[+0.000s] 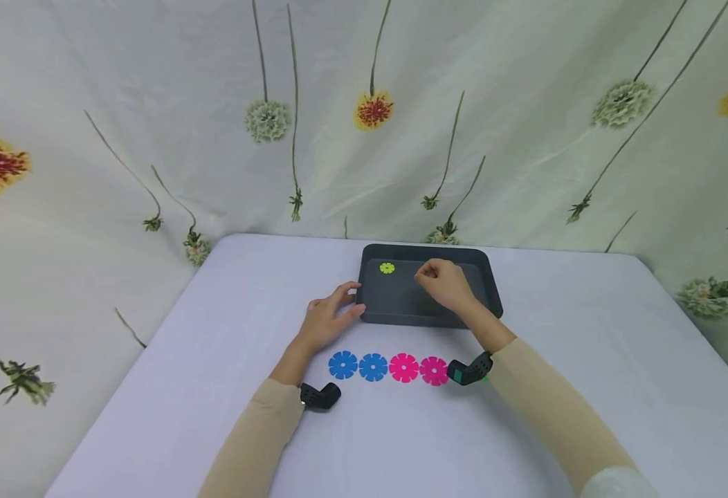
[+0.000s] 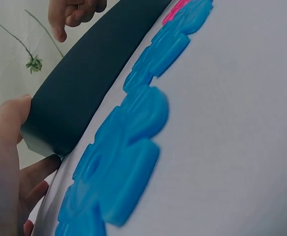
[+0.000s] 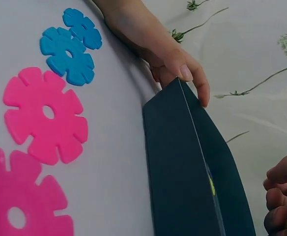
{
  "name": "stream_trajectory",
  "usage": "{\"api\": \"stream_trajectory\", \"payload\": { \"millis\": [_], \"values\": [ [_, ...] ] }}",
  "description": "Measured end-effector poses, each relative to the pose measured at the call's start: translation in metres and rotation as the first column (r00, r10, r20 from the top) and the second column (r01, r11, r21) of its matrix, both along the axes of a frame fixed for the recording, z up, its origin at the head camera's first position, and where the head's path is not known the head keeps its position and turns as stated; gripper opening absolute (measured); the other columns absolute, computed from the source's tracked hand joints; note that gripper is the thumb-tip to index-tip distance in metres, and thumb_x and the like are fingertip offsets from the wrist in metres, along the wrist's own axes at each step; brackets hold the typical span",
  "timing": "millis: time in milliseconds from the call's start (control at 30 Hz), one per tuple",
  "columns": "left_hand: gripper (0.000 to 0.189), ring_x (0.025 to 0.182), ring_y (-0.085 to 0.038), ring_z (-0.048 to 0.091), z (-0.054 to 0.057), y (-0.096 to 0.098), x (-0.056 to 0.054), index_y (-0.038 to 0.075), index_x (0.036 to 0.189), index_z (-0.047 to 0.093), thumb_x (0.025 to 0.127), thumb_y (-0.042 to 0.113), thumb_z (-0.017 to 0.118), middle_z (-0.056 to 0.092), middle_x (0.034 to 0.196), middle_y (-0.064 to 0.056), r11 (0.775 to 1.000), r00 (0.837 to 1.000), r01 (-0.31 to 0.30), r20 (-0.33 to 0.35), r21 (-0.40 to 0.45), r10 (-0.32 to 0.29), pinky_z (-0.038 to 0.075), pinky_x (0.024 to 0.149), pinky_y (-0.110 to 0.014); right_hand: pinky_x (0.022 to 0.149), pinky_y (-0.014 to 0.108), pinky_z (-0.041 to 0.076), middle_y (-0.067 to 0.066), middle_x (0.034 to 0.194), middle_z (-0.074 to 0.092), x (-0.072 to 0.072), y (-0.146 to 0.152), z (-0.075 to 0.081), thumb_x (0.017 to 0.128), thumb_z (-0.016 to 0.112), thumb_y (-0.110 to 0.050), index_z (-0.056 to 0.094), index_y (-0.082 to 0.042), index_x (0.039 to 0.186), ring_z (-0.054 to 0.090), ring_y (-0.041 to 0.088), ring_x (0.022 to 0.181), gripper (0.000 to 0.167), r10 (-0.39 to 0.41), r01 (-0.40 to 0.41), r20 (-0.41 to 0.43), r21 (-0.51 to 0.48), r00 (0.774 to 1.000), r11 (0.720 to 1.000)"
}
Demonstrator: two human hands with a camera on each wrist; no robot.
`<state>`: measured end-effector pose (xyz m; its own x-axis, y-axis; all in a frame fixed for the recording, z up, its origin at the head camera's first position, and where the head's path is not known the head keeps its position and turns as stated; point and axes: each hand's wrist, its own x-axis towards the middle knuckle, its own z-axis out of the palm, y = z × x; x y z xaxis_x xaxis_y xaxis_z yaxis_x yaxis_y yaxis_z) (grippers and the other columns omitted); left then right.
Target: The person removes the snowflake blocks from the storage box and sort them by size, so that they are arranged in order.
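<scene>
A dark rectangular tray [image 1: 395, 299] lies toward the back of the table. My left hand [image 1: 326, 319] holds its left side, thumb at the near corner and fingers along the rim; the left wrist view shows the thumb [image 2: 19, 109] on the tray wall. Over the tray's right half hovers my right hand [image 1: 443, 282], fingers curled and thumb against the index finger. Nothing shows between those fingers in any view. Inside the tray, at the back left, lies a yellow flower-shaped disc [image 1: 387, 268] with notched edges.
In front of the tray runs a row of notched flower-shaped discs: two blue discs [image 1: 342, 364], then two pink discs [image 1: 404, 368]. A bit of green [image 1: 485, 378] peeks out by the right wrist camera [image 1: 470, 370]. A flower-printed cloth [image 1: 326, 173] hangs behind the table.
</scene>
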<state>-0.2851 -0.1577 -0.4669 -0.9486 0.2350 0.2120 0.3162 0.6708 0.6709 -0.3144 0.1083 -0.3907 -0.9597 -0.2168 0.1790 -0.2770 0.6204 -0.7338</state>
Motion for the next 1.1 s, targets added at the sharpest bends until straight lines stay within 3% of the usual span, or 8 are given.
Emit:
{"api": "stream_trajectory", "payload": {
  "millis": [400,733,967,1100],
  "values": [
    [0.056,0.128,-0.030,0.051,0.003,0.001,0.000,0.025,0.143,0.044,0.095,0.052,0.053,0.060,0.133,-0.010,1.000,1.000,0.002,0.019,-0.005,-0.002,0.019,0.106,-0.055,0.071,0.040,0.046,0.010,0.089,0.065,-0.037,-0.026,0.006,0.096,0.057,-0.017,0.067,-0.003,0.100,0.058,0.024,0.076,0.018,-0.032,0.027,0.084,0.064,0.996,0.998],
    [0.054,0.127,-0.030,0.053,0.006,0.001,0.001,0.026,0.141,0.046,0.094,0.052,0.054,0.062,0.131,-0.010,1.000,1.000,-0.003,0.008,0.014,0.003,0.021,0.104,-0.054,0.086,0.044,0.048,0.015,0.112,0.066,-0.049,-0.052,-0.008,0.098,0.057,-0.020,0.063,-0.002,0.116,0.062,0.031,0.101,0.026,-0.091,0.079,0.136,0.095,0.987,0.992],
    [0.054,0.127,-0.029,0.052,0.003,0.003,0.000,0.028,0.141,0.045,0.094,0.053,0.053,0.061,0.132,-0.008,1.000,1.000,-0.013,0.012,-0.005,0.014,0.021,0.105,-0.053,0.094,0.045,0.045,0.018,0.123,0.060,-0.054,-0.061,-0.019,0.097,0.057,-0.022,0.060,0.001,0.127,0.057,0.032,0.113,0.038,-0.069,0.044,0.102,0.231,0.992,0.972],
    [0.054,0.127,-0.029,0.052,0.002,0.002,0.002,0.028,0.141,0.046,0.094,0.052,0.054,0.062,0.132,-0.008,1.000,1.000,-0.020,0.009,-0.003,0.020,0.021,0.105,-0.053,0.100,0.050,0.039,0.018,0.135,0.054,-0.056,-0.068,-0.022,0.098,0.055,-0.022,0.057,-0.002,0.133,0.048,0.036,0.125,0.041,-0.014,-0.015,0.081,0.346,0.997,0.938]
  ]
}}
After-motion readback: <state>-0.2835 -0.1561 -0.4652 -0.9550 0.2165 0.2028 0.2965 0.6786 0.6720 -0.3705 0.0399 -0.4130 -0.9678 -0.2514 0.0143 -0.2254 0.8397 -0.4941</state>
